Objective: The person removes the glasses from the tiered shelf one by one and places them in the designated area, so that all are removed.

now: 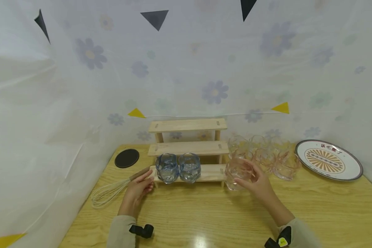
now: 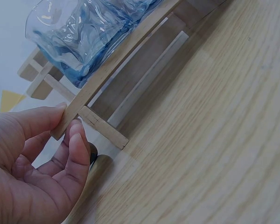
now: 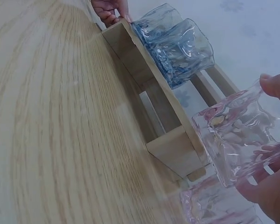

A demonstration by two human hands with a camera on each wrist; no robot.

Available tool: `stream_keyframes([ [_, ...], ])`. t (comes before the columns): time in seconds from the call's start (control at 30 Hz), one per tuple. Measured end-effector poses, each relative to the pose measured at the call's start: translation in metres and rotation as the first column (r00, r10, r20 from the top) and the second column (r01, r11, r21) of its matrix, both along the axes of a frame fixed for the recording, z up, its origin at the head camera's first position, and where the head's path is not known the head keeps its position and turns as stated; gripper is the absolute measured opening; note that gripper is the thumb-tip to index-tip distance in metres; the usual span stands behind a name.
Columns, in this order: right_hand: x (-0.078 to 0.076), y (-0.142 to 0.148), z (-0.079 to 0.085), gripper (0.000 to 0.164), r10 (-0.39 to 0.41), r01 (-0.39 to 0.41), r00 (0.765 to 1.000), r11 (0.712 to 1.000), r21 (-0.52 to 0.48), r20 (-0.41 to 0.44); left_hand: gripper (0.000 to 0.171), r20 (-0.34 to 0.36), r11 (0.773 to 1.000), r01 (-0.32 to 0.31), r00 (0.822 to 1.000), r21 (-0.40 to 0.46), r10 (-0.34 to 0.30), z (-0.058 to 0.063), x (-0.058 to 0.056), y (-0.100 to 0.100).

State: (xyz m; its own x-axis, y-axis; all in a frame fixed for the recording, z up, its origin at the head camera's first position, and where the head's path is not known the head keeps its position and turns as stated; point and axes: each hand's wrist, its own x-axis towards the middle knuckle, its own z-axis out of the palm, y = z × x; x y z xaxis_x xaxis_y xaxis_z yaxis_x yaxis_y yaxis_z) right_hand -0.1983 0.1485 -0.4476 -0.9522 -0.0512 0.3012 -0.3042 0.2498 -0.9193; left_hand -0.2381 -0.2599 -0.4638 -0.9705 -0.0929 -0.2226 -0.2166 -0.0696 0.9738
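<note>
My left hand (image 1: 138, 190) pinches the left end of the bottom step of a three-step wooden rack (image 1: 189, 148), thumb on top and fingers beneath in the left wrist view. Two blue glasses (image 1: 167, 168) stand side by side on that step, toward its left half. In my right hand (image 1: 260, 184) is a pink glass (image 3: 235, 135), gripped between thumb and fingers. It is held upright beside the right end of the bottom step, overlapping that end in the head view. The two upper steps carry nothing.
Behind my right hand, several clear and pinkish glasses (image 1: 284, 168) cluster on the table. A patterned plate (image 1: 328, 160) lies at far right. On the left are a whisk (image 1: 110, 193) and a black round coaster (image 1: 126, 158). A floral sheet (image 1: 179, 69) hangs behind.
</note>
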Motion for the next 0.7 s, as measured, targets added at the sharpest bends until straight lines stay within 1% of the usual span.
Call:
stream_keyframes([
  [0.13,0.007,0.01,0.001,0.064,0.0,0.0,1.0,1.0,-0.023,-0.013,0.048,0.002,1.0,0.008,1.0,-0.01,-0.008,0.001,0.0,0.0],
  [0.23,0.009,0.015,0.0,0.064,0.002,-0.003,1.0,0.999,-0.041,-0.031,0.047,0.006,1.0,0.008,1.0,-0.011,-0.008,0.001,0.0,0.0],
  [0.4,0.01,0.022,-0.002,0.066,-0.012,0.012,0.999,1.0,-0.021,-0.041,0.047,0.009,1.0,0.005,1.0,-0.012,-0.005,0.001,0.0,0.0],
  [0.53,0.011,0.026,-0.007,0.068,-0.026,0.027,1.0,0.999,0.019,-0.015,0.048,0.011,1.0,0.004,1.0,-0.011,-0.004,-0.001,0.0,-0.001],
  [0.7,0.012,0.03,-0.012,0.069,-0.034,0.032,0.998,0.999,0.029,0.06,0.048,0.012,1.0,0.003,1.0,-0.003,-0.003,0.0,0.0,-0.001],
])
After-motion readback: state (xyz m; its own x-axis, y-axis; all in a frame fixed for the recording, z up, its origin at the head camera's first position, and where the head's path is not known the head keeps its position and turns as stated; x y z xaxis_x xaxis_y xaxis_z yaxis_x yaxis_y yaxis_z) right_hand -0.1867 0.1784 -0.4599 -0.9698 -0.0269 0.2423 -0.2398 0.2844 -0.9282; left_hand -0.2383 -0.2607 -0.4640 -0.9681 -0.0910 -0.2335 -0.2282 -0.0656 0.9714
